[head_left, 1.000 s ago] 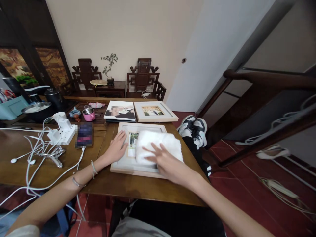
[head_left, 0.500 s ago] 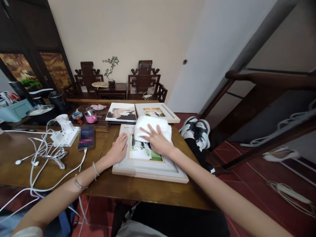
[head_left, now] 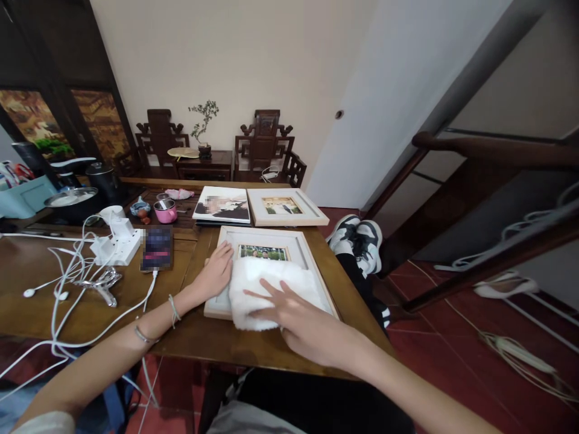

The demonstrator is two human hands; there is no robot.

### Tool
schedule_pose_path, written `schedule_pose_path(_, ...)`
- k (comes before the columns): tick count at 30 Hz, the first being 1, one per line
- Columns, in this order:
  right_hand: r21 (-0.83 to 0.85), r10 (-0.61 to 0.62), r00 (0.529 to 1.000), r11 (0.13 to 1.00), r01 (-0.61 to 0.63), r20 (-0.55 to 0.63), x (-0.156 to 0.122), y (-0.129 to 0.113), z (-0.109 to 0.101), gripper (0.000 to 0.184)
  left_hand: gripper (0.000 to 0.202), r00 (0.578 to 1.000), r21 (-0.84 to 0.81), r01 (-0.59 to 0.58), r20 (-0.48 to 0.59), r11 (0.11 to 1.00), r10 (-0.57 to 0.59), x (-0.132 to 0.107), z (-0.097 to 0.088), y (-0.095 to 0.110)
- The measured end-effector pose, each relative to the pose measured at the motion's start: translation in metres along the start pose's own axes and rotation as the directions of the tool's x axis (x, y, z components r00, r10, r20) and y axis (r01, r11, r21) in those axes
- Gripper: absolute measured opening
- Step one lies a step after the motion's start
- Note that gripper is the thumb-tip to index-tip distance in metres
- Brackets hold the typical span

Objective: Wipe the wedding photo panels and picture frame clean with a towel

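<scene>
A light wooden picture frame [head_left: 216, 310] lies flat on the brown table, with a photo [head_left: 261, 251] in its middle. My left hand [head_left: 218, 269] rests on the left border of the frame, fingers stretched out along it. A fluffy white cloth [head_left: 253, 301] covers the lower part of the photo and overhangs the near edge of the frame. On top of the cloth presses my right hand [head_left: 283, 304], its visible fingers spread. The cloth hides part of the frame beneath.
Behind lie a second framed photo [head_left: 288, 206] and a stack topped by a white photo panel [head_left: 221, 205]. To the left are a phone [head_left: 156, 248], a power strip [head_left: 121, 244], tangled white cables and a pink cup [head_left: 165, 211]. A person's shoes [head_left: 362, 241] show beyond the right table edge.
My right hand has slid the white cloth from the far part of the frame toward me, uncovering the top of the photo. My left hand stays on the left border.
</scene>
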State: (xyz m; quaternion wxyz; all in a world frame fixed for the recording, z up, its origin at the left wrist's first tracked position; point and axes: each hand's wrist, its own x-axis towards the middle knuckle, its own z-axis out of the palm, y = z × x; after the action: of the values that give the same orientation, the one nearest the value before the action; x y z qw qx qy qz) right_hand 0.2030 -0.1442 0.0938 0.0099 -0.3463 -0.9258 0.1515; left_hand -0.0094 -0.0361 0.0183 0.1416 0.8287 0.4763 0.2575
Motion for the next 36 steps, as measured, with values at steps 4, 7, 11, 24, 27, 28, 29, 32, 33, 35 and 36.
schedule_pose_path(4, -0.183, 0.149, 0.984, 0.969, -0.165, -0.098, 0.048, 0.041, 0.002, 0.078, 0.048, 1.0, -0.074, 0.011, -0.016, 0.997, -0.012, -0.001, -0.004, 0.004)
schedule_pose_path(7, -0.274, 0.216, 0.961, 0.926, -0.258, -0.175, 0.087, 0.06, 0.001, 0.073, 0.051, 0.998, -0.137, -0.049, -0.055, 0.989, 0.042, -0.001, -0.009, 0.008)
schedule_pose_path(11, -0.248, 0.198, 0.969, 0.941, -0.229, -0.145, 0.098, 0.042, -0.001, 0.07, 0.053, 0.992, -0.191, -0.071, -0.118, 0.979, 0.049, -0.002, -0.012, 0.011)
schedule_pose_path(24, -0.008, 0.155, 0.978, 0.988, -0.156, 0.137, -0.013, -0.002, -0.024, 0.079, 0.044, 0.995, -0.079, 0.007, -0.1, 0.997, -0.015, -0.001, 0.002, -0.003)
schedule_pose_path(27, 0.015, 0.099, 0.989, 0.995, -0.101, 0.114, -0.002, -0.016, -0.016, 0.079, 0.046, 0.992, -0.076, 0.0, -0.127, 0.997, -0.009, 0.0, 0.003, -0.005)
schedule_pose_path(28, 0.022, 0.078, 0.992, 0.997, -0.08, 0.097, 0.005, -0.023, -0.011, 0.076, 0.045, 0.991, -0.081, -0.007, -0.135, 0.997, -0.004, 0.001, 0.003, -0.005)
schedule_pose_path(29, 0.022, 0.066, 0.995, 0.997, -0.068, 0.077, 0.011, -0.03, -0.004, 0.073, 0.043, 0.99, -0.086, -0.017, -0.139, 0.996, 0.005, 0.002, 0.002, -0.005)
schedule_pose_path(32, -0.01, 0.096, 0.995, 0.995, -0.095, 0.014, 0.026, -0.047, 0.012, 0.062, 0.04, 0.992, -0.084, -0.04, -0.125, 0.996, 0.029, 0.003, 0.0, -0.006)
schedule_pose_path(33, -0.016, 0.114, 0.993, 0.993, -0.114, -0.004, 0.027, -0.049, 0.015, 0.061, 0.039, 0.993, -0.075, -0.039, -0.114, 0.996, 0.031, 0.003, 0.0, -0.006)
schedule_pose_path(35, -0.008, 0.155, 0.987, 0.988, -0.155, -0.03, 0.02, -0.047, 0.016, 0.063, 0.039, 0.996, -0.052, -0.029, -0.09, 0.998, 0.024, 0.002, 0.0, -0.006)
schedule_pose_path(36, -0.001, 0.178, 0.984, 0.984, -0.178, -0.027, 0.012, -0.044, 0.013, 0.066, 0.04, 0.997, -0.042, -0.023, -0.078, 0.999, 0.019, 0.002, -0.001, -0.006)
